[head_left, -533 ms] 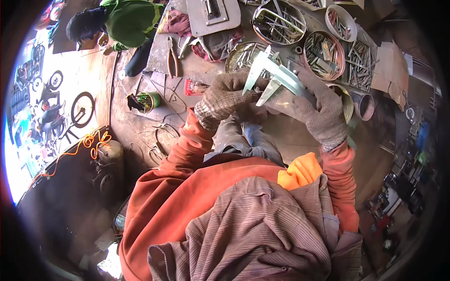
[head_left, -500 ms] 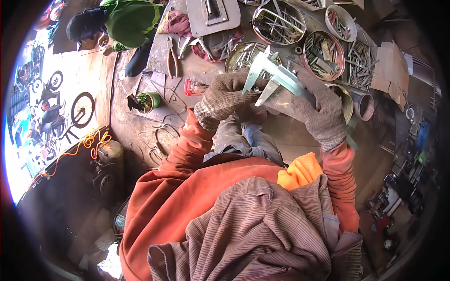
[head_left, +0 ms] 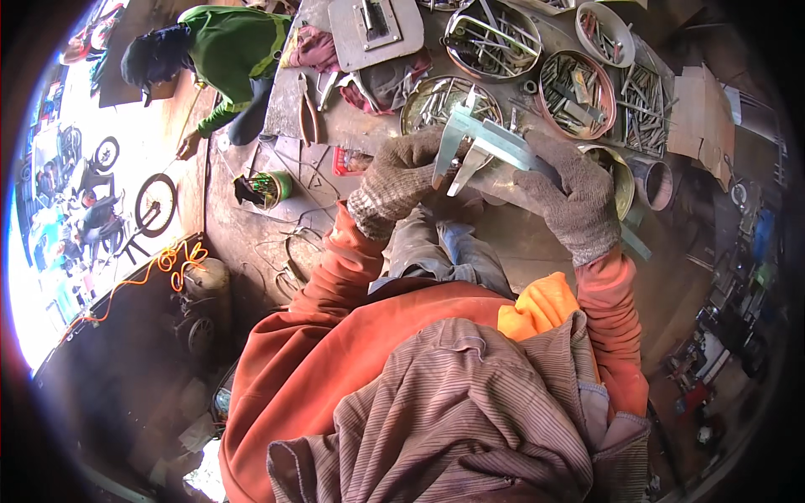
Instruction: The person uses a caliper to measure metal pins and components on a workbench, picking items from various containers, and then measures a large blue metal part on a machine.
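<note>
I see one large metal caliper (head_left: 490,147) held between both gloved hands, its long axis running from my left hand (head_left: 402,180) down toward my right hand (head_left: 574,201). The left fingers close around the jaw end, the right fingers wrap the beam. Beyond the fingers, on the surface (head_left: 352,126), I count four round trays of metal parts.

— What is sitting between the gloved hands?

— A large metal vernier caliper (head_left: 482,147), pale grey steel, is lying tilted, its beam running down to the right and its two pointed jaws hanging downward, slightly apart.

— Where is it hovering?

— Above the lap, just before the workbench edge.
</note>
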Demonstrator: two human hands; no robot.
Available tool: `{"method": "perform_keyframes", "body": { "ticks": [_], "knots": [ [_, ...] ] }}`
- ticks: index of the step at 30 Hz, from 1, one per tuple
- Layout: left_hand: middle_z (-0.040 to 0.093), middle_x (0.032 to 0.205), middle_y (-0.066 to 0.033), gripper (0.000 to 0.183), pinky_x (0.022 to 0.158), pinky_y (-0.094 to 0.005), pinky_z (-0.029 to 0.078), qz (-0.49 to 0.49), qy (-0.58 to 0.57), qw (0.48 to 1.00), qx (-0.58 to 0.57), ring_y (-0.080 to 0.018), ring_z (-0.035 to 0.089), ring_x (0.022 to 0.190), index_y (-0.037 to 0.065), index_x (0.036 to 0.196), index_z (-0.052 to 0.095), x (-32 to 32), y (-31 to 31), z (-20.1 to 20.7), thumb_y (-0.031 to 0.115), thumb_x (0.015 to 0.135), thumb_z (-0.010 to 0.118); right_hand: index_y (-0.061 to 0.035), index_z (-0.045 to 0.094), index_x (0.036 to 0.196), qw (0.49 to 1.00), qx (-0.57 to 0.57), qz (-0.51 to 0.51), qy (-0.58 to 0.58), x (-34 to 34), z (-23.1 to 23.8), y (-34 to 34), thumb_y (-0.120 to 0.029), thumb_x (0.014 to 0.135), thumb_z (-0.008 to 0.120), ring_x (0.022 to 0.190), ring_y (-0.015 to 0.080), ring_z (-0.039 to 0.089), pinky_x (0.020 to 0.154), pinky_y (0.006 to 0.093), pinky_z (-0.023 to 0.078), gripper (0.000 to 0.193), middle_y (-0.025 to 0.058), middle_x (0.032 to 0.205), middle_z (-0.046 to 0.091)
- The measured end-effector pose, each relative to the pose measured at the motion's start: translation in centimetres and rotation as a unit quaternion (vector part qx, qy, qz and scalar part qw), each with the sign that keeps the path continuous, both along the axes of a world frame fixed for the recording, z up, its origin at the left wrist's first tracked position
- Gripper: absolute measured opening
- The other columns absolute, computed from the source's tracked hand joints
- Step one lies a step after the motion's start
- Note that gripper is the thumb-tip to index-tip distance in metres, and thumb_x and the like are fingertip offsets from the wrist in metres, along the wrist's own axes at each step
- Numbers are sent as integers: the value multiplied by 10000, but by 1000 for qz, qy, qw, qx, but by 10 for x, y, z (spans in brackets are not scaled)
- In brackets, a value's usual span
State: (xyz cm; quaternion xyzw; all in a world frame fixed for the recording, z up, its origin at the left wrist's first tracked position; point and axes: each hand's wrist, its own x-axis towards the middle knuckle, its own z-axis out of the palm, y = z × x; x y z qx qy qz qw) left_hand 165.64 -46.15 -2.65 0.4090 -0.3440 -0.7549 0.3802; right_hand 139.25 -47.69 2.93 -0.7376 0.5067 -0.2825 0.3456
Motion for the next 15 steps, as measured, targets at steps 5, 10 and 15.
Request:
{"method": "perform_keyframes", "body": {
  "ticks": [5, 10, 15],
  "knots": [
    [676, 1151, -5, 332, 866, -255, 509, -6, 0, 999, -37, -89, 620, 1002, 20, 1245, 699, 1, 3, -8, 166, 948, 725, -52, 697, 1219, 1000, -25, 2, 0, 0, 4, 0, -214, 813, 838, 887, 282, 737, 773, 360, 590, 460, 164, 1051, 735],
    [666, 1010, 22, 309, 683, -223, 479, -1, -42, 999, -18, -56, 588, 807, 41, 1215, 716, 2, 6, -6, 166, 933, 719, -64, 707, 1189, 998, -27, 11, 55, 2, 9, -1, -240, 812, 832, 886, 293, 733, 764, 363, 587, 434, 140, 1029, 741],
    [646, 841, 24, 294, 507, -209, 390, 13, -50, 998, -38, -47, 529, 600, 40, 1187, 724, 3, 13, -9, 179, 929, 718, -73, 717, 1157, 993, -101, 34, 58, 2, 5, -3, -237, 819, 816, 905, 300, 733, 767, 375, 592, 389, 117, 1048, 744]
  ]
}}
